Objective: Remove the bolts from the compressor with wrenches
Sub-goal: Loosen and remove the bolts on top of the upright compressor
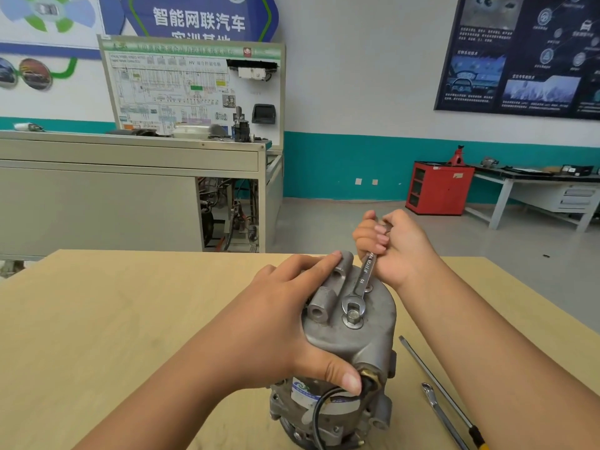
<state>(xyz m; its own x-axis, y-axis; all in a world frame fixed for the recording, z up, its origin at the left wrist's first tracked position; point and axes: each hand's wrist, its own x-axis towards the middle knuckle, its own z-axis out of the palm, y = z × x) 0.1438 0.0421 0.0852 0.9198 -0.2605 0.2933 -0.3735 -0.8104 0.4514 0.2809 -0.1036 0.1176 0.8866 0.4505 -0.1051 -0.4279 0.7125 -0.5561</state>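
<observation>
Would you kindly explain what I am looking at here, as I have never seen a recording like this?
There is no machine doing the work: this is one picture from a camera worn on a person's head, looking forward and down at their two bare hands. A metal compressor stands on a wooden table. The left hand holds its top to steady it. The right hand grips the handle of a wrench, whose open end sits at a bolt on top of the compressor. On the table to the right lie a screwdriver and a second wrench, both untouched. Behind is a workshop room.
</observation>
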